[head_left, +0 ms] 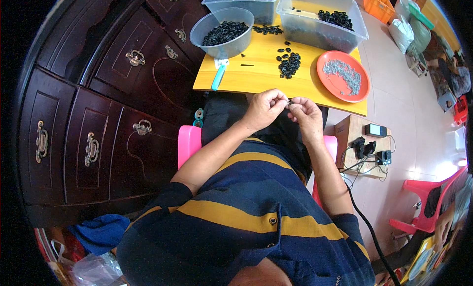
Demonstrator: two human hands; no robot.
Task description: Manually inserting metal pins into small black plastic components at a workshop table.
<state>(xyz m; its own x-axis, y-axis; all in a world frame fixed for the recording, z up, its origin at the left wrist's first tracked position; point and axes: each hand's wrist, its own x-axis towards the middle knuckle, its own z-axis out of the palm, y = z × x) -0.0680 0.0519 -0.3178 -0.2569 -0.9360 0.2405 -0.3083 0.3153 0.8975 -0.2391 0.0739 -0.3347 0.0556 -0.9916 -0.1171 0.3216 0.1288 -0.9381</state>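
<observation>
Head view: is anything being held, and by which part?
A small dark piece, pinched between left hand and right hand; which part each grip covers is too small to tell.

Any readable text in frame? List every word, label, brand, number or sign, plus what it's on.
None readable.
White label by the teal tool: marks too small to read.
Device on the carton: screen too small to read.
White sack: any print is too blurred.
Black pieces on the table: no lettering discernible.
</observation>
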